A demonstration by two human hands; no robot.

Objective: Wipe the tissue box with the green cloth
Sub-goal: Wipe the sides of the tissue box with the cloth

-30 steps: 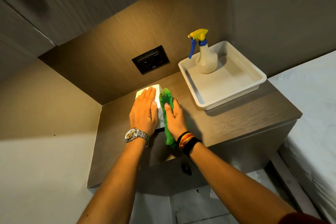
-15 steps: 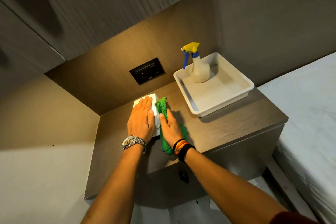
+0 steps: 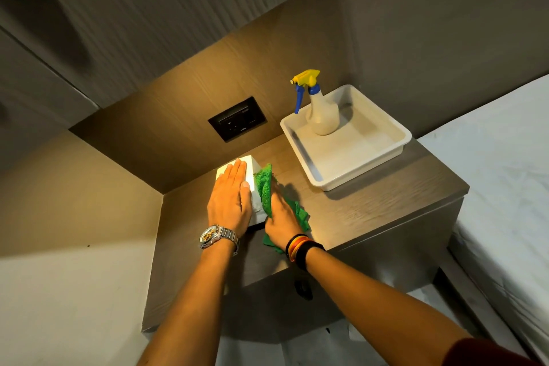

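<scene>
My right grip (image 3: pixel 280 218) presses the green cloth (image 3: pixel 264 187) against the right side of the tissue box (image 3: pixel 252 166), palm flat on the fabric, fingers extended, nothing clenched. My left grip (image 3: pixel 230 197) lies open and flat on top of the box. The box stands on the surface (image 3: pixel 371 211) near the back corner, below the wall socket (image 3: pixel 237 119). Part of the cloth trails onto the surface beside my right wrist. Well apart to the right, a spray bottle (image 3: pixel 322 113) stands upright in a white tray (image 3: pixel 383 154).
</scene>
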